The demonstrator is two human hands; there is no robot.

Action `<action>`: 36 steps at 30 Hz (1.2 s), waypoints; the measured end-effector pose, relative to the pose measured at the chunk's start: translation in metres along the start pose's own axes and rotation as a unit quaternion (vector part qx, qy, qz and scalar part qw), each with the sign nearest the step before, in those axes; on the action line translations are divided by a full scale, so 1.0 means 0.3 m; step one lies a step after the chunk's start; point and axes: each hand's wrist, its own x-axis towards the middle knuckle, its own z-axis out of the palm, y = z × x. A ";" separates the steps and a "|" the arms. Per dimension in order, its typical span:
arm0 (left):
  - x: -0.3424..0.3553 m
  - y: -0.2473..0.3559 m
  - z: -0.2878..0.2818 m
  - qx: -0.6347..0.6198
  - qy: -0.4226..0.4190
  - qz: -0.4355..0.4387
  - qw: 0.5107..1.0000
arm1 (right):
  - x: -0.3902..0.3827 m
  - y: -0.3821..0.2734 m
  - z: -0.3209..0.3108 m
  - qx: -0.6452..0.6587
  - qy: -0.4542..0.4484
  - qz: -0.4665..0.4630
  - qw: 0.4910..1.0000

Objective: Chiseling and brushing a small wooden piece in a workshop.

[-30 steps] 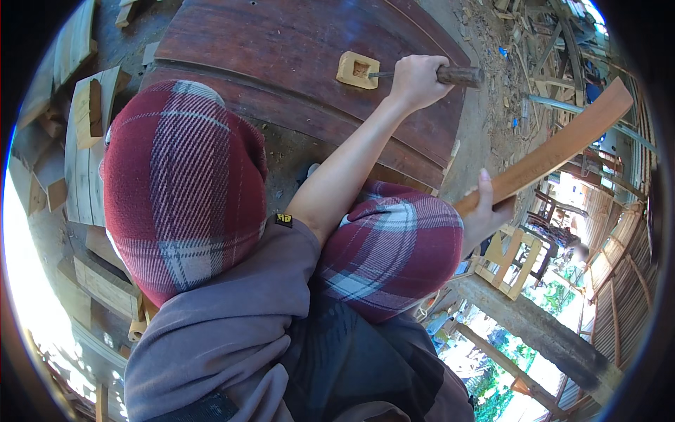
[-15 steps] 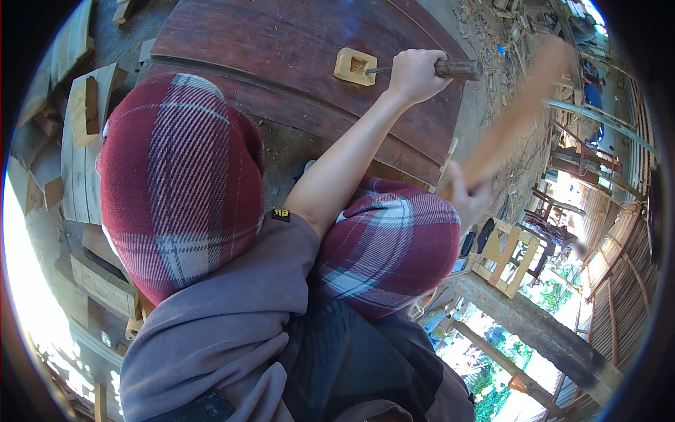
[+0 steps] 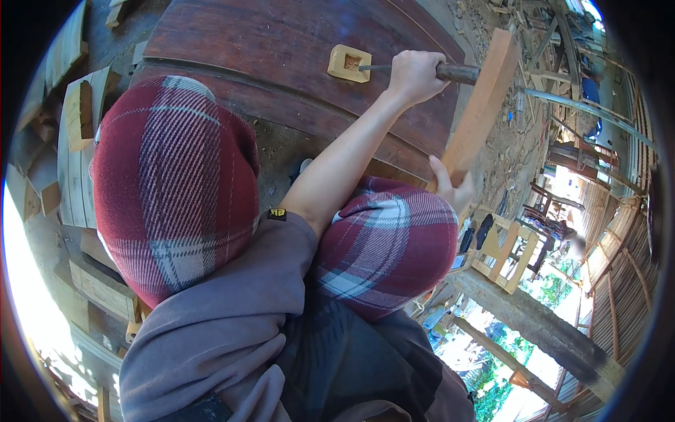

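Two hands: left hand (image 3: 415, 74) gripped chisel (image 3: 422, 69); right hand (image 3: 453, 186) gripped wooden mallet (image 3: 481, 105).
Progress: block (image 3: 349, 63) far, recess partly cut.

Dark reddish-brown wooden slab (image 3: 281, 42); pale yellow square wooden block (image 3: 349, 63); orange-tan wooden bat (image 3: 481, 105); red-and-white plaid cloth trousers (image 3: 176, 183); grey fabric sleeve (image 3: 225, 316).

The dark reddish-brown curved wooden surface (image 3: 281, 49) lies open at 11 o'clock of the small pale square wooden block (image 3: 349, 63). At 3 o'clock a metal chisel (image 3: 415, 69) and long pale wooden stick (image 3: 481, 105) bar passage; plaid-clad knees (image 3: 176, 183) crowd 6 o'clock.
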 end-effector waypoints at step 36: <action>-0.027 0.047 0.026 0.049 -0.031 0.059 0.997 | 0.008 0.082 -0.047 0.051 0.093 0.001 0.994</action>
